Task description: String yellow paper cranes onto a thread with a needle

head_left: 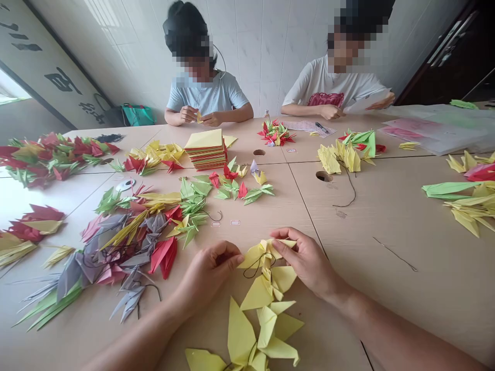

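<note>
My left hand (215, 269) is closed, thumb and forefinger pinched at the left wing tip of a yellow paper crane (266, 249). My right hand (305, 256) grips the same crane's right wing between thumb and fingers. A loop of black string (253, 267) lies across this crane. Just below, a second yellow crane (258, 293) touches it. Nearer to me, more yellow folded cranes (240, 335) form a row on the table, cut off by the lower edge. Left of my left hand lies a heap of grey, pink, green and red folded paper (102, 242).
Across the table (386, 309) sit two people, one folding yellow paper (199, 116), the other holding a white sheet (367, 101). A stack of coloured paper (206, 149) stands mid-table. Several crane piles (50, 157) lie around. A loose dark string (395, 254) lies right.
</note>
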The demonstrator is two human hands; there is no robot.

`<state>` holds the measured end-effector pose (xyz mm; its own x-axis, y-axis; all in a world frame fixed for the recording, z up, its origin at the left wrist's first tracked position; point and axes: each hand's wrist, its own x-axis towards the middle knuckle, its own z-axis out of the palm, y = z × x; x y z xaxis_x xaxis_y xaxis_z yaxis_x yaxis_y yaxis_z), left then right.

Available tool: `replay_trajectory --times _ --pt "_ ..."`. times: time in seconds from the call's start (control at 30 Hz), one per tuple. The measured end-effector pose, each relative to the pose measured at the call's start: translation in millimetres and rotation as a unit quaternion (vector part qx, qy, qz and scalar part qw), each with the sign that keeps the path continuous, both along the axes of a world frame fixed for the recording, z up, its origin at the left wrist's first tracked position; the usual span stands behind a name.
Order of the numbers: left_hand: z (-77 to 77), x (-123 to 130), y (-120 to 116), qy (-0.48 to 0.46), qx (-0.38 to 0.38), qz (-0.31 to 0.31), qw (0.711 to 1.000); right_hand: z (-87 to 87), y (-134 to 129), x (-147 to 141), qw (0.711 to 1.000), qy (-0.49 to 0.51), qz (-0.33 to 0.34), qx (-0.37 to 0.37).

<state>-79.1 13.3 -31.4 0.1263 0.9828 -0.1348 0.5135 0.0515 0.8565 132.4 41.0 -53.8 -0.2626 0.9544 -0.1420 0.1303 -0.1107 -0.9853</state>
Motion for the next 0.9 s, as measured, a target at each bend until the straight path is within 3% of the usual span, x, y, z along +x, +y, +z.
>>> replay_trajectory --times 0.27,0.9 --pt "-0.8 -5.4 5.5 0.034 0.054 -0.004 0.998 -5.6 4.6 0.4 0.998 -0.027 -0.008 0.053" --pt "-17.7 2.2 11.3 0.167 0.118 -0.005 0.979 -12.6 12.7 4.6 0.996 -0.038 0.038 0.074"
